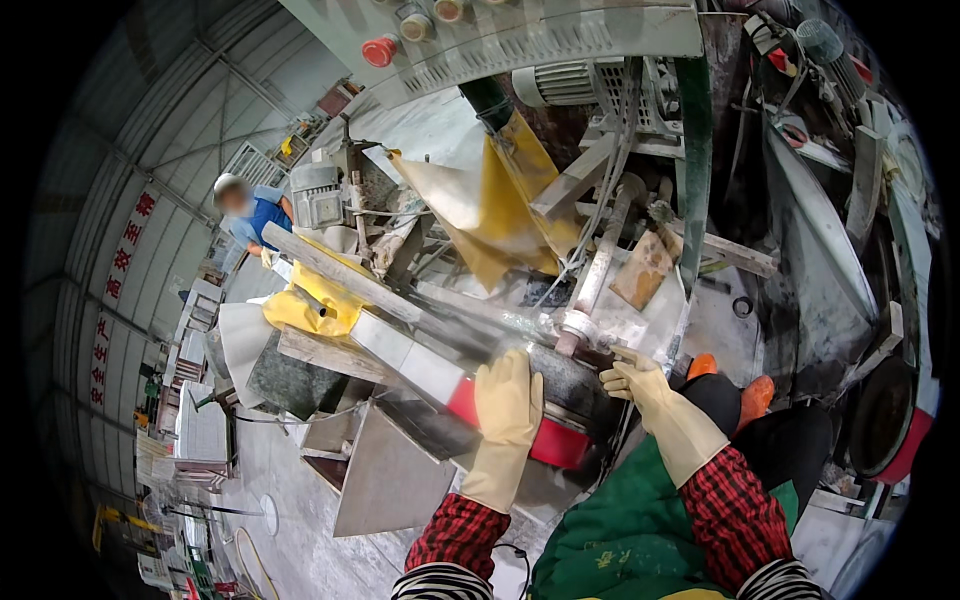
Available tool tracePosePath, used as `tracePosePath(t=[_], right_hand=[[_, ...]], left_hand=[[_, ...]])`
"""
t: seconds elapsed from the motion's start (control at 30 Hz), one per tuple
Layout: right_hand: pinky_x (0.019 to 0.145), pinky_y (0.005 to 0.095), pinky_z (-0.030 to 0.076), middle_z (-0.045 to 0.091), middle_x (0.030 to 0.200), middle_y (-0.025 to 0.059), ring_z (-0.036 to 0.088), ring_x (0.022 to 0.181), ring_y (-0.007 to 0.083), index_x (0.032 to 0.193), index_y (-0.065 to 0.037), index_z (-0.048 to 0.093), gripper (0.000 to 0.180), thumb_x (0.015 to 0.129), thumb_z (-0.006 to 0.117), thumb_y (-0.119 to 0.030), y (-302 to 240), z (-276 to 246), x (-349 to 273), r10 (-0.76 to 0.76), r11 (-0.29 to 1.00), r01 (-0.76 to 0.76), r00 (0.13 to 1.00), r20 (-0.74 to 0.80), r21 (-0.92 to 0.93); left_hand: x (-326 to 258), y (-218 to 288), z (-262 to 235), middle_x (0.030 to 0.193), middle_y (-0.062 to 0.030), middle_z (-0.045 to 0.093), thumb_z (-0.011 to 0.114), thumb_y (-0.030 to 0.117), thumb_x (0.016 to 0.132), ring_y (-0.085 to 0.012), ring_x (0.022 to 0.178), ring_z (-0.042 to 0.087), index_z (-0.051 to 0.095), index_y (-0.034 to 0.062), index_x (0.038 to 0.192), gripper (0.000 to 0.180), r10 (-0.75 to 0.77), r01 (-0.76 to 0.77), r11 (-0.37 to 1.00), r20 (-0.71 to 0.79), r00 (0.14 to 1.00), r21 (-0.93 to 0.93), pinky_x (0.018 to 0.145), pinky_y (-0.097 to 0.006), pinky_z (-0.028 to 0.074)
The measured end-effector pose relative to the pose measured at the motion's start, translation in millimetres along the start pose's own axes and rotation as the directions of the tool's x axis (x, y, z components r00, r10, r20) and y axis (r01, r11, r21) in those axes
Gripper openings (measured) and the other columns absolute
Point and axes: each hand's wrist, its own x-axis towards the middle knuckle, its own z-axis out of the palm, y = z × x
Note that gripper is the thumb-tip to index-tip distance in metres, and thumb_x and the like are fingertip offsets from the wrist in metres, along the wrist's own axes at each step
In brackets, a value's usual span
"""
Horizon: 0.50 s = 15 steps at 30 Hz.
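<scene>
Both my hands wear cream rubber gloves. My left hand (508, 408) lies flat with its fingers stretched out, over a red band (560, 444) that shows on both sides of it. Up and left from the band runs a long white bar (402, 352). Just right of the left fingertips sits a dark grey, drum-like part (572, 385), partly hidden by the glove. My right hand (645, 392) is at this drum's right side, fingers slightly bent and apart, with nothing visible in them. Whether its fingertips touch the drum I cannot tell.
A grey control panel (560, 40) with a red button (379, 50) hangs above. Yellow sheeting (500, 200), a motor (565, 85) and pipes (600, 270) lie ahead. Metal bins (390, 470) stand left. A person (255, 215) in a white helmet is farther off. A dark disc (880, 420) is right.
</scene>
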Motion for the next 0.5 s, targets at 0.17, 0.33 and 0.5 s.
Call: tracePosePath(t=[0.17, 0.33, 0.5], right_hand=[[0.065, 0.0244, 0.057, 0.066, 0.094, 0.0087, 0.064, 0.074, 0.0132, 0.159, -0.007, 0.031, 0.055, 0.108, 0.05, -0.013, -4, 4, -5, 0.004, 1.0, -0.004, 1.0, -0.017, -0.002], [0.068, 0.0257, 0.059, 0.069, 0.101, 0.0128, 0.068, 0.078, 0.0156, 0.158, -0.008, 0.033, 0.053, 0.108, 0.05, -0.015, -3, 3, -4, -0.012, 1.0, 0.012, 1.0, 0.017, 0.004], [0.067, 0.0254, 0.058, 0.069, 0.1, 0.0137, 0.067, 0.077, 0.0152, 0.159, -0.008, 0.032, 0.054, 0.108, 0.051, -0.014, 1, 1, -2, -0.011, 1.0, 0.011, 1.0, -0.006, -0.001]], left_hand=[[-1, 3, 2, 0.108, -0.0167, 0.065, 0.069, 0.019, 0.087, -0.0359, 0.099, 0.061, 0.06, 0.0018, 0.118, 0.036, -0.001, 0.001, 1.0, 0.018, 1.0, 0.005, 0.088, -0.046, 0.044], [-2, 7, 4, 0.105, -0.0149, 0.063, 0.071, 0.028, 0.084, -0.0319, 0.096, 0.059, 0.06, -0.0003, 0.121, 0.048, 0.024, -0.024, 0.998, 0.008, 1.0, 0.062, 0.086, -0.045, 0.045], [-3, 12, 3, 0.107, -0.0164, 0.063, 0.067, 0.021, 0.086, -0.0347, 0.094, 0.058, 0.059, 0.0002, 0.12, 0.041, 0.034, -0.034, 0.999, -0.03, 0.999, 0.021, 0.084, -0.045, 0.043]])
